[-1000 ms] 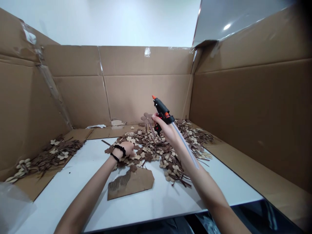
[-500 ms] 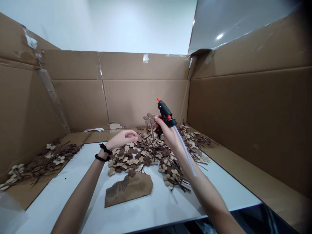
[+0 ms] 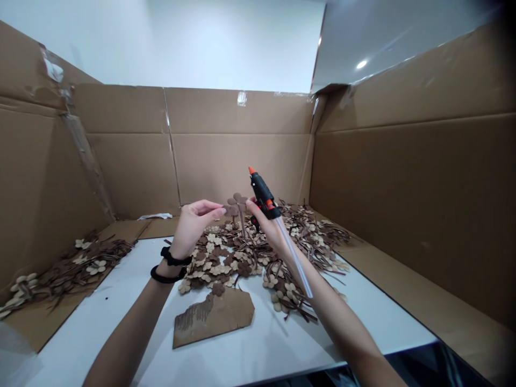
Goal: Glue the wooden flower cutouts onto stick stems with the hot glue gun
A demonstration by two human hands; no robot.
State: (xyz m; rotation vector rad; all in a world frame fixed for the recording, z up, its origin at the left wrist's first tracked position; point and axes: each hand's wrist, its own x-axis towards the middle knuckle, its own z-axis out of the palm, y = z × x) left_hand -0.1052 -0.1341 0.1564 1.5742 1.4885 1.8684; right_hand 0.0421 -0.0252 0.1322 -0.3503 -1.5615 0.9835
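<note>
My right hand is wrapped round a black and orange glue gun, its orange tip pointing up and its clear glue stick trailing over my forearm. The same hand's fingertips pinch a brown flower with a thin strip hanging below it. Fingers of my left hand are closed on a brown petal piece, right beside the flower. Beneath both hands spreads a pile of brown and beige flowers with thin strips.
A cardboard piece with a brown flower at its top edge lies on the white table. More flowers are heaped at the far left. Tall cardboard walls stand at the back and sides.
My left hand has risen and turned, bringing the petal piece up to the flower. My right hand, with glue gun and flower, has shifted slightly left.
</note>
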